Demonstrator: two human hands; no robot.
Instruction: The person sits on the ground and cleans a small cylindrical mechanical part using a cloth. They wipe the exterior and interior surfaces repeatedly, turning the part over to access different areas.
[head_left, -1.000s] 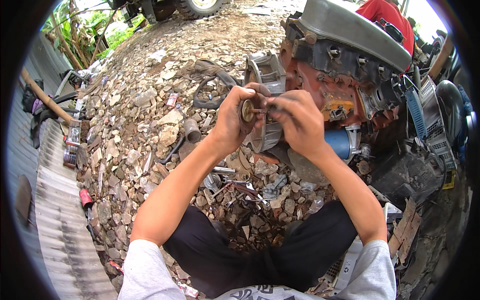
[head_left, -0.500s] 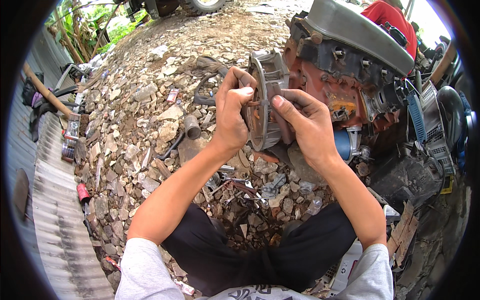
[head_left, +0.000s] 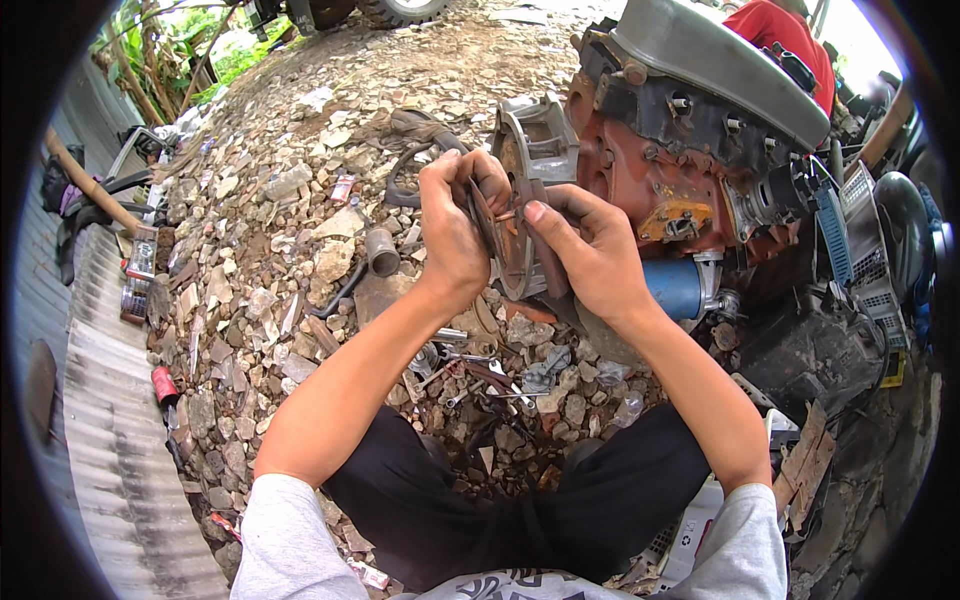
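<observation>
In front of the engine's open grey metal housing [head_left: 548, 135], both my hands are raised close together. My left hand [head_left: 455, 225] is closed round the edge of a thin dark metal plate [head_left: 484, 218], fingers curled behind it. Opposite it, my right hand [head_left: 590, 240] pinches a dark brown curved strip [head_left: 550, 255] between thumb and fingers. A small rusty pin or bolt [head_left: 507, 215] shows between the two parts, near my right thumb tip. Whether it joins them cannot be made out. The reddish-brown engine block [head_left: 640, 150] stands just beyond my right hand.
Several wrenches [head_left: 490, 372] lie on the rubble between my knees. A short metal cylinder [head_left: 382, 254] and a black hose [head_left: 345, 292] are left of my hands. A blue filter [head_left: 672, 288] juts below the engine. Corrugated sheet [head_left: 120, 400] borders the left side.
My left hand has turned, tilting the dark plate so that more of its face shows. My right hand has shifted slightly left and down with the strip.
</observation>
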